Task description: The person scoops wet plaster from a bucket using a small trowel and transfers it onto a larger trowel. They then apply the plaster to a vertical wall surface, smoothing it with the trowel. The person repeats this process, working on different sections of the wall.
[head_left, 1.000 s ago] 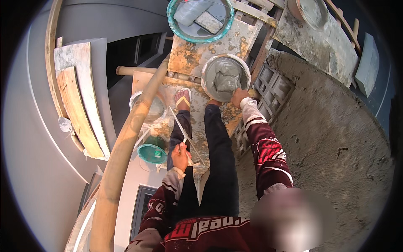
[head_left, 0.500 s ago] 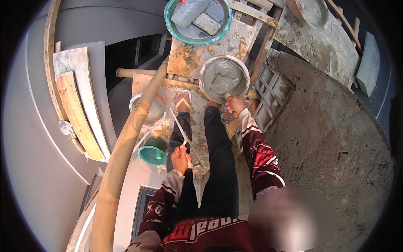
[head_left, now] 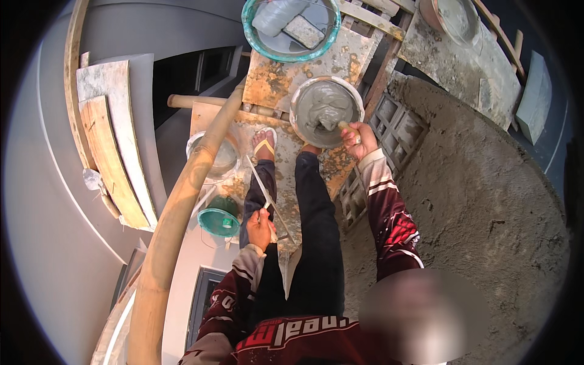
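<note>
My right hand (head_left: 360, 141) grips the light handle (head_left: 348, 130) of a tool whose head is sunk in wet grey mortar (head_left: 319, 106) inside a round pale bucket (head_left: 297, 110). My left hand (head_left: 260, 231) is closed on the handle of a long, thin metal float (head_left: 258, 180), held nearly edge-on in front of my left leg. Below that hand a pale pointed blade (head_left: 286, 277) hangs between my legs. My feet, the left in a yellow-strapped sandal (head_left: 265, 146), stand on a stained board (head_left: 234, 123) just short of the bucket.
A bamboo pole (head_left: 167, 249) runs along my left, beside a pale bucket (head_left: 192, 154) and green pail (head_left: 207, 222). Ahead is a teal tub (head_left: 333, 33) of water. To my right are a lattice block (head_left: 398, 131), rough plastered wall (head_left: 474, 207) and plank platform (head_left: 441, 70). Boards (head_left: 109, 152) lean leftward.
My right hand has shifted on the bucket's near side, down and left, then back up and right, with the tool stirring the mortar, whose surface has changed shape. My left hand is nearly still.
</note>
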`<state>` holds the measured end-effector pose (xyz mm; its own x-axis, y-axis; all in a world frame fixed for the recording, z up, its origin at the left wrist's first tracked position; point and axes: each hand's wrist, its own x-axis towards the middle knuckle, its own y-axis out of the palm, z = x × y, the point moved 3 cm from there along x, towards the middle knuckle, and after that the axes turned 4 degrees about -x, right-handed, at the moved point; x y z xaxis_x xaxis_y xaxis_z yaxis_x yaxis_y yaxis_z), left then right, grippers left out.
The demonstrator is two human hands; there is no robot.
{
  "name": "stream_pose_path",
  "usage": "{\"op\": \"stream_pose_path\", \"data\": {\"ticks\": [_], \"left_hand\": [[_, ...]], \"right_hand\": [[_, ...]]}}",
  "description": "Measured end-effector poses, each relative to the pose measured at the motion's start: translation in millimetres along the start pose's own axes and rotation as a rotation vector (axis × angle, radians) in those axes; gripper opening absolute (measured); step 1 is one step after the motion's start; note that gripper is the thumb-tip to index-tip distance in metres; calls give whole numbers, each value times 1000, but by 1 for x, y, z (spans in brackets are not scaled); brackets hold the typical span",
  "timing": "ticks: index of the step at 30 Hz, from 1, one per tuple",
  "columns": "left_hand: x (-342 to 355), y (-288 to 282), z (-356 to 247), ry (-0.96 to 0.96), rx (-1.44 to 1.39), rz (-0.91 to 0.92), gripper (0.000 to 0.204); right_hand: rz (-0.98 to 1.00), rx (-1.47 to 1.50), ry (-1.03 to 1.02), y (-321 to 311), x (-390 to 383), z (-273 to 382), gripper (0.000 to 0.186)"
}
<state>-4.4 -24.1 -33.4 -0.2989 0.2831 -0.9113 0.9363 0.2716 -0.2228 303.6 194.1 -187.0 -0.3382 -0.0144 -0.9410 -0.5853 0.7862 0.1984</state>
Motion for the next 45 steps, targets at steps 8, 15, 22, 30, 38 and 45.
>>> {"op": "stream_pose_path", "data": {"ticks": [8,15,22,30,38,45], "left_hand": [[1,-2,2,13,-18,-10,45],[0,-3,0,-16,-38,-7,46],[2,-2,1,23,-31,2,45],[6,-5,0,37,-15,-7,44],[1,-3,-3,-9,-21,-13,43],[2,-4,0,-43,-21,-16,44]], "right_hand": [[-27,-309,-96,24,-28,17,17],[-554,-2167,-814,33,-89,-38,52],[-704,-2468,-647,12,-7,-61,53],[-187,-896,-349,-11,-12,-39,36],[-648,-2421,-731,15,-41,-98,54],[-382,-1644,-440,-1,41,-41,37]]}}
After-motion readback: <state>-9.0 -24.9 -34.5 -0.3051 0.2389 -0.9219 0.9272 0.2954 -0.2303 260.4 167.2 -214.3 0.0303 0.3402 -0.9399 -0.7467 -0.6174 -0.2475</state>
